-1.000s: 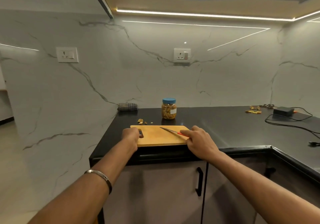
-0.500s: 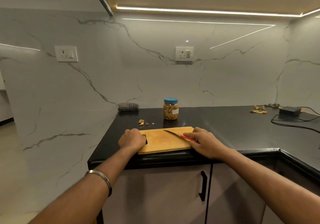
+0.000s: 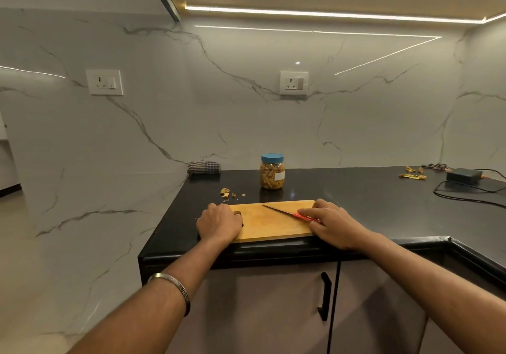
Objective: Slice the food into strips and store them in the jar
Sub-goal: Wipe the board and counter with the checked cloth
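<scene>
Two hands sit on the yellow wooden cutting board (image 3: 273, 221) at the black counter's (image 3: 356, 189) front edge: left hand (image 3: 219, 223) curled around the board's left end, right hand (image 3: 332, 223) with fingers laid flat over the red-handled knife (image 3: 290, 212). Behind it, the blue-lidded clear jar (image 3: 272, 171) looks packed with strips and capped, scraps (image 3: 226, 192) lying nearby. My guess is slicing's finished, so next comes lifting the board away carefully.
</scene>
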